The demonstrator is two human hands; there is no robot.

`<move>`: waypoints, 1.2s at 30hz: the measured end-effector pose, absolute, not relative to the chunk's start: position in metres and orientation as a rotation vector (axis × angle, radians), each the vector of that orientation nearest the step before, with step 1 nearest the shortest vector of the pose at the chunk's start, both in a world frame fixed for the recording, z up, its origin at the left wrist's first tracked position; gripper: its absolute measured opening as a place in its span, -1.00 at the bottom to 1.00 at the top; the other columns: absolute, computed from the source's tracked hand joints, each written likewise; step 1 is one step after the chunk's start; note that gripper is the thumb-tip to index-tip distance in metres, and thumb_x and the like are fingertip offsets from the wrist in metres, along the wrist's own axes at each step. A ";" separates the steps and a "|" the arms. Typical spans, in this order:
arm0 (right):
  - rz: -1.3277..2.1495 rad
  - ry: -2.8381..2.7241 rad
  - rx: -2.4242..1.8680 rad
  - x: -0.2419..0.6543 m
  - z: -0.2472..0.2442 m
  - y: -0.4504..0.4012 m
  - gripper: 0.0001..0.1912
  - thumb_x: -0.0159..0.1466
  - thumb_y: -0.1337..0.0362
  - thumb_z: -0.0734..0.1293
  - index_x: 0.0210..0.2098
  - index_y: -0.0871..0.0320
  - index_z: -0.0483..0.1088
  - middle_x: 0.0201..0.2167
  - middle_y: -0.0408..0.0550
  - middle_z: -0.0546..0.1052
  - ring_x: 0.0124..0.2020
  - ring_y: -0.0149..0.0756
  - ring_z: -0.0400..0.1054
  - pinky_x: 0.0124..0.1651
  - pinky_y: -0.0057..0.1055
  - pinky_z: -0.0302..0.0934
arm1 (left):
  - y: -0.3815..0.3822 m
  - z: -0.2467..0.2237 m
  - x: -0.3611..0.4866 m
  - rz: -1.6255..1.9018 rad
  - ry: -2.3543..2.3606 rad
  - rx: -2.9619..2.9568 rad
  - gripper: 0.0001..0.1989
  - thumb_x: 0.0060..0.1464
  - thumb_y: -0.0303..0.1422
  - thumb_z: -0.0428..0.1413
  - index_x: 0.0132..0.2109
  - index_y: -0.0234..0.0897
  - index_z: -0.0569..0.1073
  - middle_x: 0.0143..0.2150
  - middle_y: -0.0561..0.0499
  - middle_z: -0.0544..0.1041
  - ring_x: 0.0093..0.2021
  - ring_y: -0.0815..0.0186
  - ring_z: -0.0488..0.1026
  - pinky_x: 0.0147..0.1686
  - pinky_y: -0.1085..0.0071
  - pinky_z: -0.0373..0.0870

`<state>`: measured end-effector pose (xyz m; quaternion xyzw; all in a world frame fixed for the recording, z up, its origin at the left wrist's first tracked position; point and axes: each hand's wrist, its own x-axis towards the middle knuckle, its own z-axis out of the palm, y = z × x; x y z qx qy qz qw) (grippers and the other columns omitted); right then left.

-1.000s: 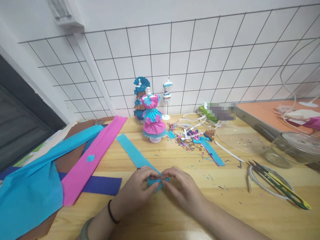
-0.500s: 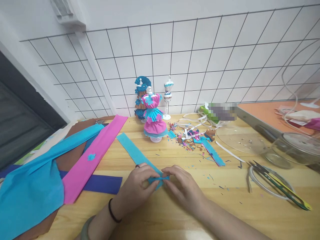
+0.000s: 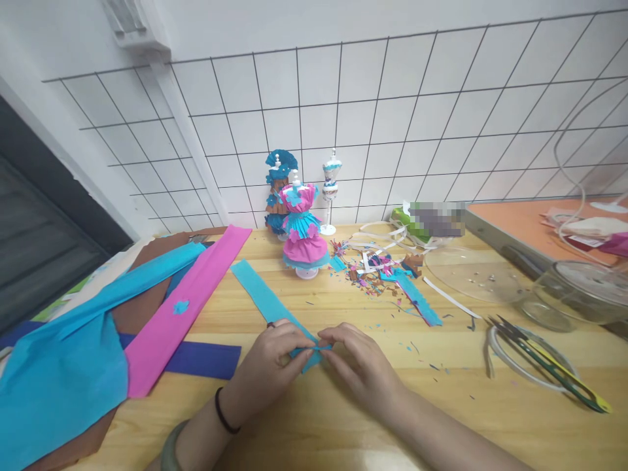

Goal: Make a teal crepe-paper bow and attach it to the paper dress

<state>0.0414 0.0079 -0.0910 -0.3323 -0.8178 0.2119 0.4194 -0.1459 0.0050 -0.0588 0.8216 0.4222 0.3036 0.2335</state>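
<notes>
A long light-blue crepe strip (image 3: 267, 294) lies slanted on the wooden table, its near end beneath my fingers. My left hand (image 3: 279, 356) pinches the left side of a small folded blue piece (image 3: 321, 348). The right end of that same piece is pinched between thumb and finger of my right hand (image 3: 360, 363). Behind the hands stands a small dress form in a pink and blue ruffled dress (image 3: 305, 245). A blue and brown dressed form (image 3: 277, 203) is behind it, and a mostly white form (image 3: 330, 190) stands to its right.
Left lie a pink strip (image 3: 196, 301) with a blue flower, a large blue sheet (image 3: 63, 386) and a dark-blue strip (image 3: 206, 361). Paper scraps (image 3: 367, 271) are scattered behind my right hand. At right are yellow-green scissors (image 3: 554, 366) and a clear round container (image 3: 579, 294).
Both hands stay almost in place, with slight finger movement at the small blue piece. The whole view has shifted very slightly.
</notes>
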 end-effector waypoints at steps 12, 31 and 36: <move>0.649 -1.960 -0.926 0.041 -0.092 0.010 -0.91 0.23 0.35 0.22 -0.26 0.12 0.32 -0.36 -0.05 0.48 -0.32 -0.34 0.36 -0.25 -0.40 0.26 | 0.006 -0.059 -0.147 0.827 1.246 2.041 -0.85 0.05 -0.43 0.04 -0.36 -0.28 0.51 -0.40 0.01 0.55 -0.34 0.34 0.43 -0.24 0.39 0.30; 1.009 -1.722 -1.072 0.032 -0.096 0.013 -0.89 0.15 0.28 0.28 -0.35 0.16 0.40 -0.47 -0.11 0.40 -0.47 -0.40 0.24 -0.40 -0.47 0.18 | 0.007 -0.064 -0.145 0.881 1.244 1.677 -0.80 -0.01 -0.37 0.04 -0.30 -0.36 0.52 -0.36 -0.07 0.51 -0.33 0.31 0.41 -0.30 0.41 0.34; 0.985 -1.725 -1.097 0.033 -0.097 0.014 -0.89 0.15 0.29 0.29 -0.35 0.16 0.42 -0.49 -0.12 0.40 -0.46 -0.39 0.26 -0.39 -0.46 0.18 | 0.009 -0.065 -0.146 0.893 1.225 1.550 -0.79 -0.05 -0.34 0.06 -0.31 -0.38 0.50 -0.40 -0.05 0.48 -0.37 0.33 0.38 -0.39 0.43 0.32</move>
